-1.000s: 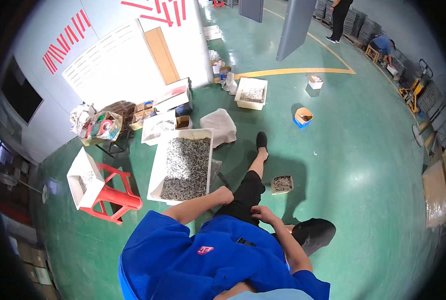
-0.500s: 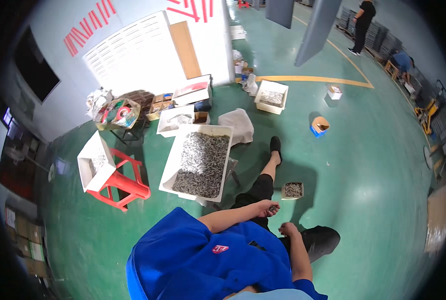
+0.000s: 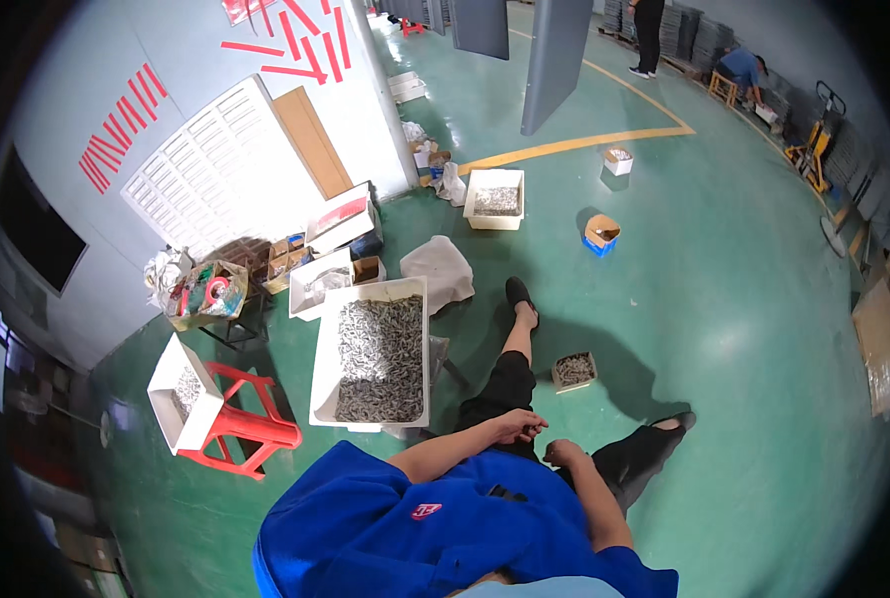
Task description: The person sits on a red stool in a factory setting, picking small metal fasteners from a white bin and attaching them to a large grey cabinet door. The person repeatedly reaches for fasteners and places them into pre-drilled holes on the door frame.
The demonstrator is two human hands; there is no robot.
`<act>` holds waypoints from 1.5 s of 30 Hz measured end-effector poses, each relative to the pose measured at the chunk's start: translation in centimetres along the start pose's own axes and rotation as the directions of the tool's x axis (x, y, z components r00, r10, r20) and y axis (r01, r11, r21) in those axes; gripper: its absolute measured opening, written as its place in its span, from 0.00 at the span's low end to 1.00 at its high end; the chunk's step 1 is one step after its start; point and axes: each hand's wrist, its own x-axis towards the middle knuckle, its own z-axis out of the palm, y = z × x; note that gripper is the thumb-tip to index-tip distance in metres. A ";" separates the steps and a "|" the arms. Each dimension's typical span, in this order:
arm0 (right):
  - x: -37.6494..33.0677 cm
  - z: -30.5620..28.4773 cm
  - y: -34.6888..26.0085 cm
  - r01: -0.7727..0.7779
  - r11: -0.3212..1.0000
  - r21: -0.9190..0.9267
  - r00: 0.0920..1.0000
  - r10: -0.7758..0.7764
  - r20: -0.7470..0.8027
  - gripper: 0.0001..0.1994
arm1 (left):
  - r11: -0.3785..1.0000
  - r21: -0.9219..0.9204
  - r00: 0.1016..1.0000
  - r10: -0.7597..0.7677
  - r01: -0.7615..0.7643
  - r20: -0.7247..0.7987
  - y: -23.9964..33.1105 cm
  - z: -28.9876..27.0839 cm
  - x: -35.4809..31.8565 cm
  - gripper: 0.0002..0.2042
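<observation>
Neither hand's grip can be made out: the left hand (image 3: 521, 427) rests on the person's black-trousered thigh with its fingers curled loosely, and the right hand (image 3: 562, 453) sits just beside it, closed into a loose fist over the lap; whether either holds anything is too small to tell. Both bare forearms come out of blue sleeves and meet in front of the body.

The nearest thing to the hands is a small open box (image 3: 573, 370) of greyish metal pieces, standing on the green floor between the outstretched left leg and the bent right leg, apart from both hands. To the left of the left leg, close by, stands a large white crate (image 3: 320, 384) filled with grey metal parts. Further left, a red plastic stool (image 3: 250, 431) carries a tilted white tray (image 3: 166, 384). Beyond the crate lie a crumpled white sack (image 3: 440, 269) and more white trays. Further off stand another white bin (image 3: 495, 199) and a small orange-and-blue box (image 3: 600, 235).
</observation>
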 end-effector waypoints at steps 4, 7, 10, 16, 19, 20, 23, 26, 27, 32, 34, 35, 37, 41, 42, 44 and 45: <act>-0.7 2.3 1.8 -0.086 0.976 0.199 0.995 0.094 -0.034 0.14 | 0.993 0.116 0.999 -0.034 0.035 -0.007 0.4 0.9 -0.9 0.10; -1.3 1.5 1.3 -0.184 0.921 0.342 0.981 0.194 0.007 0.13 | 0.971 0.233 0.998 -0.046 0.053 -0.033 0.7 1.8 -1.6 0.09; -2.3 0.3 2.1 -0.193 0.938 0.288 0.960 0.240 -0.141 0.14 | 0.957 0.286 0.999 -0.044 0.046 -0.013 0.9 2.2 -0.9 0.08; -6.6 0.2 8.5 -0.647 0.757 0.087 0.612 0.585 -0.532 0.22 | 0.902 0.427 0.998 -0.061 0.065 -0.023 0.6 2.3 -0.3 0.08; -11.3 -1.8 8.2 -0.671 0.696 0.257 0.513 0.685 -0.518 0.22 | 0.914 0.403 0.997 -0.025 0.053 -0.074 -0.1 1.4 -1.1 0.08; -11.8 -0.7 9.3 -0.667 0.636 0.388 0.447 0.759 -0.474 0.18 | 0.918 0.392 0.997 -0.028 0.056 -0.077 0.0 1.5 -0.8 0.08; -11.9 1.3 11.7 -0.628 0.650 0.428 0.421 0.747 -0.515 0.09 | 0.913 0.404 0.997 -0.044 0.065 -0.061 0.3 2.0 -0.3 0.08; -11.7 1.9 12.9 -0.506 0.742 0.440 0.396 0.653 -0.645 0.05 | 0.888 0.454 0.997 -0.062 0.073 -0.039 0.4 2.1 0.0 0.08; -11.7 1.9 13.0 -0.445 0.768 0.460 0.373 0.627 -0.684 0.06 | 0.878 0.472 0.997 -0.067 0.075 -0.033 0.4 2.1 0.0 0.08; -11.5 0.8 10.9 -0.068 0.732 0.678 0.300 0.663 -0.686 0.09 | 0.879 0.471 0.997 -0.055 0.075 -0.056 0.5 2.3 0.0 0.09; -12.3 0.8 8.7 -0.068 0.787 0.613 0.414 0.581 -0.700 0.11 | 0.897 0.436 0.997 -0.044 0.068 -0.064 0.0 1.9 -0.2 0.09; -12.6 2.0 8.7 -0.066 0.922 0.382 0.319 0.382 -0.867 0.13 | 0.904 0.423 0.997 -0.044 0.065 -0.060 -0.1 1.7 0.0 0.09; -14.5 3.0 9.5 -0.190 0.801 0.568 0.500 0.577 -0.646 0.13 | 0.917 0.395 0.997 -0.030 0.057 -0.074 -0.6 1.2 -0.3 0.09; -14.6 12.4 16.0 -0.211 0.736 0.643 0.441 0.659 -0.609 0.18 | 0.937 0.347 0.998 -0.055 0.047 0.013 0.2 2.0 0.3 0.09; -13.6 14.0 16.6 -0.122 0.662 0.740 0.364 0.723 -0.587 0.19 | 0.931 0.354 0.995 -0.101 0.087 0.021 0.8 2.5 0.9 0.09; -13.1 13.1 14.9 -0.067 0.495 0.867 0.304 0.837 -0.454 0.20 | 0.946 0.300 0.989 -0.141 0.125 0.033 0.7 2.6 1.2 0.09; -13.5 9.5 12.3 -0.118 0.404 0.907 0.316 0.881 -0.352 0.21 | 0.965 0.234 0.990 -0.133 0.121 0.036 0.2 1.9 0.9 0.09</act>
